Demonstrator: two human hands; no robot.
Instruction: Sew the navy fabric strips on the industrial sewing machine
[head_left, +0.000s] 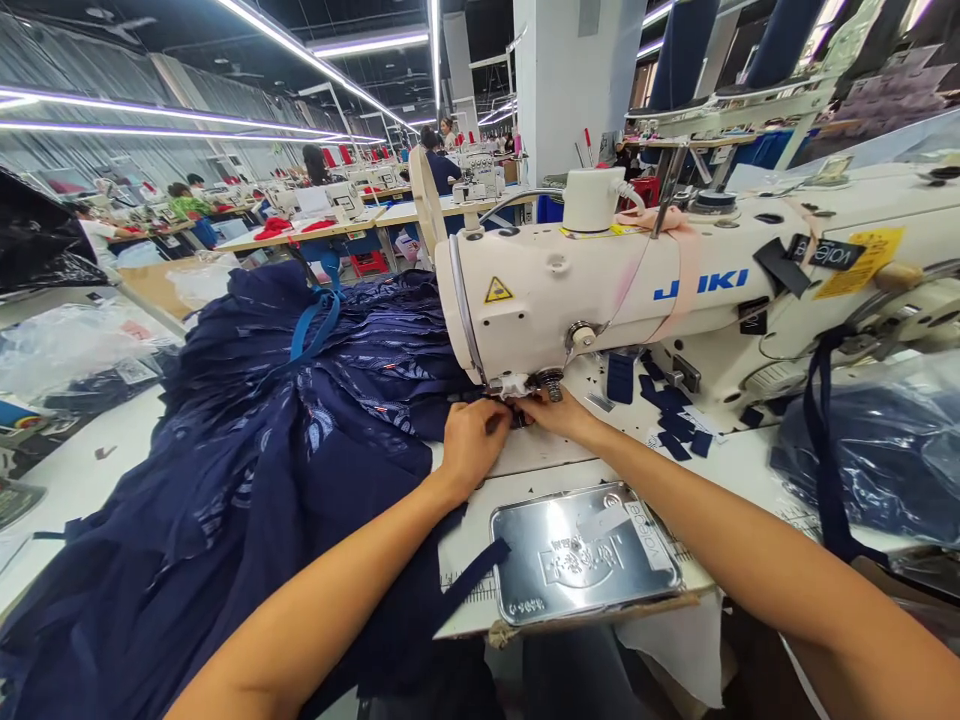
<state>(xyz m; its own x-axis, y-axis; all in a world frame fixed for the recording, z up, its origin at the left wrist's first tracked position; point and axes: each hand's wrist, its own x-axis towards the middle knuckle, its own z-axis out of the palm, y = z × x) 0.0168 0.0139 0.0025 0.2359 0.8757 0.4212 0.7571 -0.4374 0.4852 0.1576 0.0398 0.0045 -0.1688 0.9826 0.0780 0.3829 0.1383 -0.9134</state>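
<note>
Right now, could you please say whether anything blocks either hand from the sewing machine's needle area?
Nothing visible does: left hand and right hand are just below the sewing head; the metal tin lies clear of both.

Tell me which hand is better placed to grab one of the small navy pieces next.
Probably the right hand: the small navy pieces lie on its side, just beyond the right forearm. The left hand is farther away, by the heap of navy fabric, and would likely have to cross the right.

Right hand [559,412] with fingertips hidden behind sewing machine [517,300] parts, navy garments [300,470] cut off lower left
</note>
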